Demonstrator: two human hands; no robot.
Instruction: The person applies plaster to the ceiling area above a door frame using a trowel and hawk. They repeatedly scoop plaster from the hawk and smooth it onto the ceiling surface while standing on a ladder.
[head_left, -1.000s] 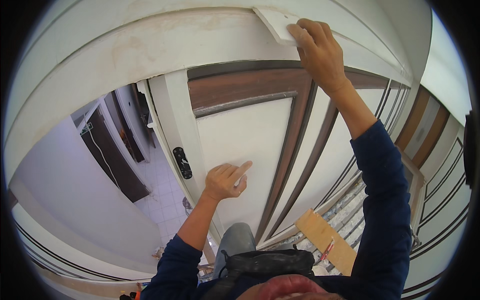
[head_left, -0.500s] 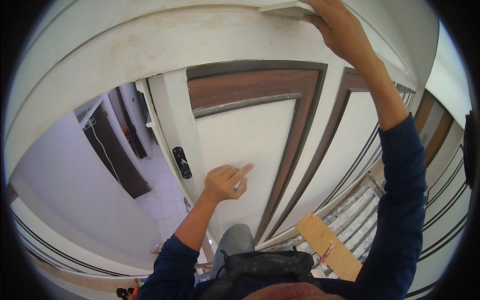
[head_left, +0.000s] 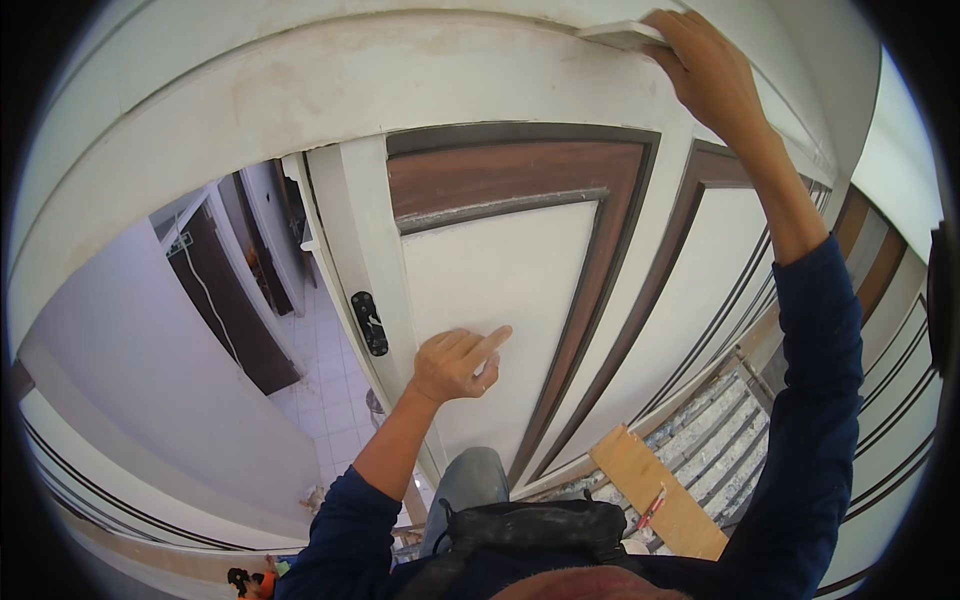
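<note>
Raised high, my right hand [head_left: 712,78] grips a flat pale board [head_left: 622,36], its thumb underneath and fingers over the top. The board is pressed along the underside of the moulding over the white beam [head_left: 330,85]. Lower down, my left hand [head_left: 455,364] is in front of the white door panel [head_left: 490,270]. Its forefinger points out to the right, the others are loosely curled, and it holds nothing. Whether it touches the panel I cannot tell. Brown and dark trim [head_left: 520,172] frames the panel, and a black lock plate [head_left: 369,324] sits on the door's left edge.
At left, a doorway shows a tiled floor [head_left: 325,400] and a dark brown door [head_left: 225,315]. Below right, a plywood plank [head_left: 650,485] with a red and white tool [head_left: 652,505] on it lies across slatted metal staging [head_left: 712,420]. A black waist bag [head_left: 535,530] hangs at my front.
My right hand has slid the pale board to the right along the moulding. The left hand keeps its pose, and the whole view has shifted slightly.
</note>
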